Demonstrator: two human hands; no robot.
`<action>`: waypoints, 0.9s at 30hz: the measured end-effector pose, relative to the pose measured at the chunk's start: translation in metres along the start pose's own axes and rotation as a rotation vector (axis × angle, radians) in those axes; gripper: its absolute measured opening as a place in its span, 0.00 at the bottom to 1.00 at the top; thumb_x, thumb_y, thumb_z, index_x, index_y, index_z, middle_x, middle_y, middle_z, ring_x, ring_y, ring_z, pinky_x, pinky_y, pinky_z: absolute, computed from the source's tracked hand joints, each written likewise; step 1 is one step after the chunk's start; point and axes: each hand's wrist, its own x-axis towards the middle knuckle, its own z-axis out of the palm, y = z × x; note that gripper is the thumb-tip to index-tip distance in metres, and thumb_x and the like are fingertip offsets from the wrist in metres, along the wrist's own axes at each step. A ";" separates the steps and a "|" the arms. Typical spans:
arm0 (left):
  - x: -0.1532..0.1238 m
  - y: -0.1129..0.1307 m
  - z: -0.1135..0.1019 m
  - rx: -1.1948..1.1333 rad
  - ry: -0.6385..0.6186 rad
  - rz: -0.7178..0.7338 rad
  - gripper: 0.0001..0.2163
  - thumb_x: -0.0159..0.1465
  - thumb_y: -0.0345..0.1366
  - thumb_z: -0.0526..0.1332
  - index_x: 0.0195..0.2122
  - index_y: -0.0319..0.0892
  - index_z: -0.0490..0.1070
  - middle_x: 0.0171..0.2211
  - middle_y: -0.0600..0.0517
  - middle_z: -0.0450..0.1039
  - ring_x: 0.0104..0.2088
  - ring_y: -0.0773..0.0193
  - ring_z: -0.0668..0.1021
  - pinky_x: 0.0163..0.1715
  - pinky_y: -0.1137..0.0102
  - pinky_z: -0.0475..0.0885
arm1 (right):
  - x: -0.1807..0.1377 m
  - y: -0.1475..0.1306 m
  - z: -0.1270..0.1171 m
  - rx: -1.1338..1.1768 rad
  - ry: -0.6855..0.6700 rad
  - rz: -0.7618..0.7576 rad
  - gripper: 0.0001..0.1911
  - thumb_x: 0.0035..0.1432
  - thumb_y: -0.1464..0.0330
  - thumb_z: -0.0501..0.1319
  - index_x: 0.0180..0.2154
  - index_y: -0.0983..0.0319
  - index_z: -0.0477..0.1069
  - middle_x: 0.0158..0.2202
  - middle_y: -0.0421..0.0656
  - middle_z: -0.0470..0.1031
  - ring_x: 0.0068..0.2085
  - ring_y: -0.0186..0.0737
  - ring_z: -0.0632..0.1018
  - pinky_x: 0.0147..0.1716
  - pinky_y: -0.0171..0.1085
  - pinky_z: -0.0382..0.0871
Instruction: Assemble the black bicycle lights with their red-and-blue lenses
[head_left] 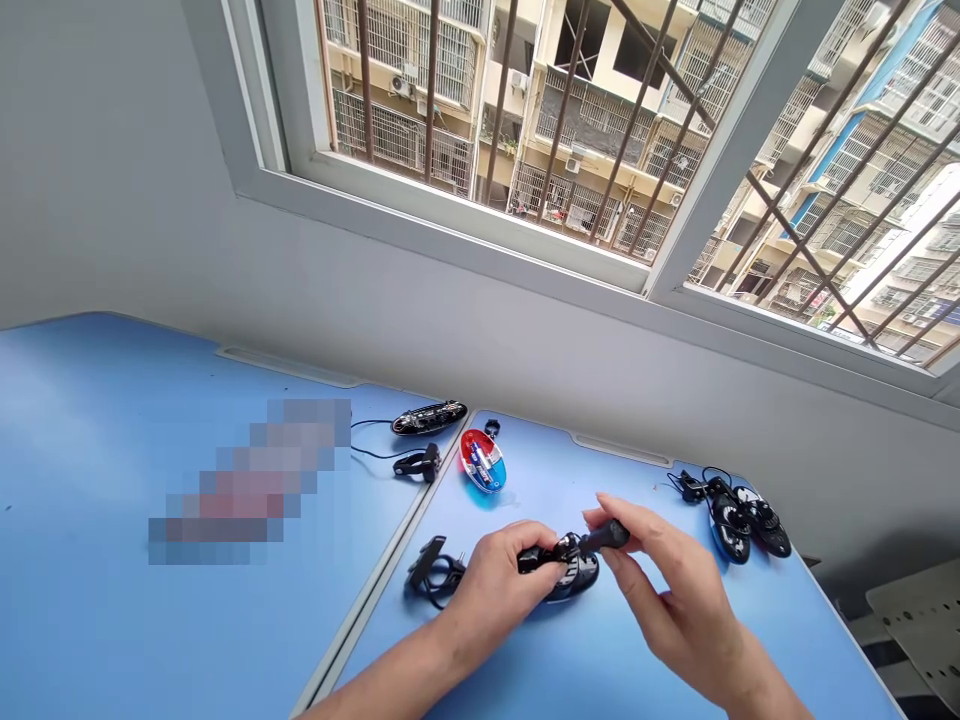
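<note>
My left hand is closed around a black clamp part and the edge of a glossy black oval device, low over the blue table. Thumb and fingertips press near a small bracket on the device's top. In my right hand, thumb and fingers pinch a short black tool that looks like a stubby screwdriver. The tool's narrow end points left at that bracket; its very tip is too small to make out. Left of my left hand lies a black clamp mount with a coiled cable.
A red and blue oval shell with inner parts showing lies behind my hands. Black oval devices with cables lie at the right and beyond the table seam, near another black clamp mount. A pixelated patch hides something at left.
</note>
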 end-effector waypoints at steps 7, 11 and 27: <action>0.000 0.002 -0.001 0.007 0.000 -0.011 0.08 0.53 0.37 0.58 0.28 0.43 0.74 0.32 0.51 0.78 0.37 0.54 0.77 0.39 0.67 0.68 | -0.001 0.007 0.010 -0.133 0.126 -0.087 0.28 0.63 0.78 0.58 0.61 0.53 0.60 0.32 0.43 0.77 0.30 0.38 0.77 0.28 0.36 0.76; 0.001 0.003 -0.001 0.019 0.002 -0.024 0.08 0.53 0.38 0.58 0.27 0.43 0.74 0.31 0.51 0.78 0.36 0.54 0.76 0.39 0.66 0.68 | 0.001 0.006 0.005 -0.130 0.120 -0.071 0.27 0.63 0.78 0.57 0.62 0.57 0.59 0.41 0.49 0.78 0.37 0.41 0.80 0.32 0.37 0.78; 0.001 0.001 -0.001 0.014 -0.005 -0.021 0.08 0.53 0.38 0.57 0.28 0.42 0.75 0.32 0.51 0.78 0.36 0.54 0.76 0.39 0.66 0.67 | 0.002 0.006 0.003 -0.090 0.138 -0.092 0.24 0.61 0.81 0.59 0.57 0.59 0.65 0.34 0.46 0.74 0.33 0.39 0.76 0.28 0.37 0.75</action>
